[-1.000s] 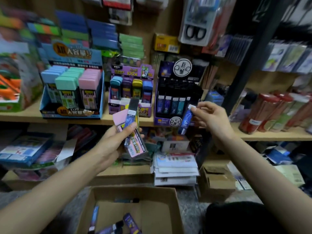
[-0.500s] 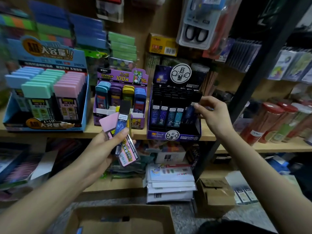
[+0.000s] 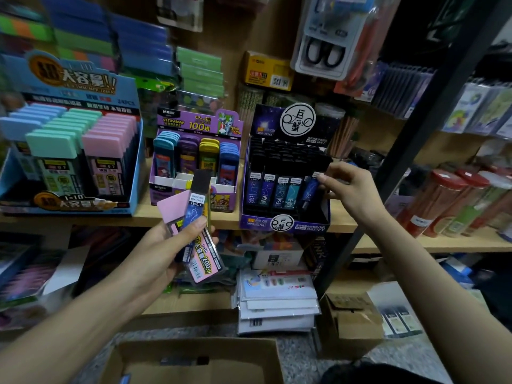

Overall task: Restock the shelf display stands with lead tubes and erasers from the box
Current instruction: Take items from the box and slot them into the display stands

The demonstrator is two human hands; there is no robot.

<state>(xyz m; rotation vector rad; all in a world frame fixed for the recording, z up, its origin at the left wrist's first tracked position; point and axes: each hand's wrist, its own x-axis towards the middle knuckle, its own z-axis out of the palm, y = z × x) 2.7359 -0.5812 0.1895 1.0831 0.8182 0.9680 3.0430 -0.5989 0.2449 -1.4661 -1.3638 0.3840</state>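
My left hand (image 3: 169, 246) grips a small bunch in front of the shelf: a blue lead tube with a black cap (image 3: 195, 200), a pink-capped lead case (image 3: 173, 210) and a yellow item behind them. My right hand (image 3: 350, 189) pinches a blue lead tube (image 3: 310, 189) at the right end of the front row in the dark constellation display stand (image 3: 285, 221). A purple stand (image 3: 194, 189) holds coloured lead cases. At the left, a blue stand (image 3: 69, 206) holds pastel-capped cases. The cardboard box (image 3: 194, 364) lies open below.
A black upright post (image 3: 410, 139) runs diagonally just right of my right hand. Red-lidded jars (image 3: 443, 200) stand on the right shelf. Stacked packets (image 3: 277, 300) and a small carton (image 3: 352, 320) sit on the lower level.
My right hand carried the blue tube from in front of the shelf up into the dark stand's front row. The view shifted left and upward; my left hand kept its bunch.
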